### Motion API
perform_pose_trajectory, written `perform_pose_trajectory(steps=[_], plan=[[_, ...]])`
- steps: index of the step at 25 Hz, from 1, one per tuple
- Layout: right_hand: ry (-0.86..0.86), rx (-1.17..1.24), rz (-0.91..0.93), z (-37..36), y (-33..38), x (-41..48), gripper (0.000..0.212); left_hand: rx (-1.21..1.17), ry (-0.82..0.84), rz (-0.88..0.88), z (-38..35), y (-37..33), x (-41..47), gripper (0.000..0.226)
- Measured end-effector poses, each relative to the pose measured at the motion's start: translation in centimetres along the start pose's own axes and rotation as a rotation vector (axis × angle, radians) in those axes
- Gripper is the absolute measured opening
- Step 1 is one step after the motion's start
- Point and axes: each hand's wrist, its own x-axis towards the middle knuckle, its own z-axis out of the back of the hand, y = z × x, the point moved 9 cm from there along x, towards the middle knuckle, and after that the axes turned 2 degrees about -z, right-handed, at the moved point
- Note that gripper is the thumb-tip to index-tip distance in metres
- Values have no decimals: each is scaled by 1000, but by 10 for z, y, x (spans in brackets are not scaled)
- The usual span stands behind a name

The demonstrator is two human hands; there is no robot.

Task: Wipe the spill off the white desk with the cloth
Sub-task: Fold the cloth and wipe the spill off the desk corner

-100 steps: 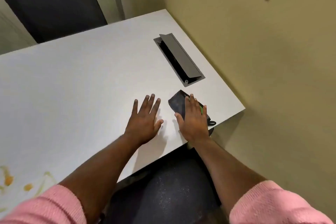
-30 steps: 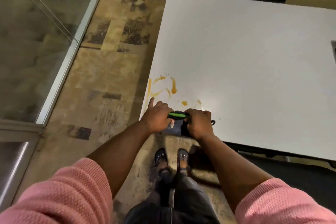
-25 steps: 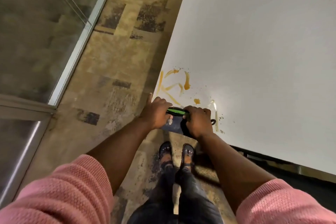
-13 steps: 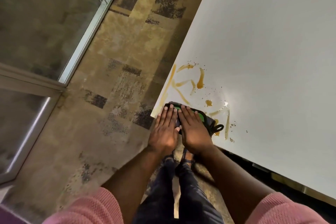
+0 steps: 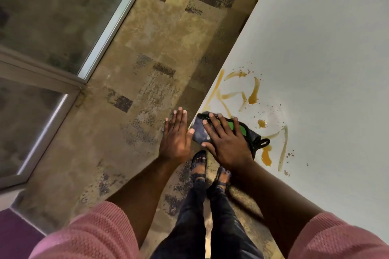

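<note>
A dark folded cloth [image 5: 199, 132] with a green patch and a black loop lies at the near corner of the white desk [image 5: 326, 48]. My right hand [image 5: 226, 142] lies flat on top of it, fingers spread, pressing it down. My left hand [image 5: 176, 134] hovers open just off the desk's corner, over the floor, with its thumb touching the cloth's edge. Orange-yellow spill streaks [image 5: 252, 94] and drops spread over the desk beyond and to the right of the cloth.
The desk's left edge runs diagonally up to the right. Patterned brown floor [image 5: 147, 48] lies to the left, bounded by a glass partition with a metal frame [image 5: 113, 21]. My legs and shoes [image 5: 200, 164] stand below the corner.
My left hand has slid off the cloth to the left, past the desk's corner. My right hand stays flat on the cloth. The view has come closer to the corner.
</note>
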Motion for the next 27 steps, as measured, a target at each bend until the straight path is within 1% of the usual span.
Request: perform_pose_trajectory(steps=[4,6,8,11,14,17,21,24,27], plan=[[-45,29,-37,8,4,43,70,-79,-49,11,4,7,-1,65],[-61,28,-50,8,5,52,68,-136,-62,72,6,17,-2,67],[-66,8,-19,5,12,52,66,-166,-56,136,6,29,-5,71],[-39,6,57,-3,32,33,62,-167,-36,135,3,34,-10,71],[-6,-1,73,-8,38,22,61,-158,-24,132,4,29,-6,76],[-12,-1,45,-6,32,26,61,-139,-30,92,7,18,5,77],[-44,26,-70,6,9,50,63,-106,-52,38,9,0,23,74],[-30,38,-127,15,-17,70,64,-72,-64,-63,8,-18,31,73],[-32,29,-209,24,-48,84,64,16,-66,-147,3,-31,32,72]])
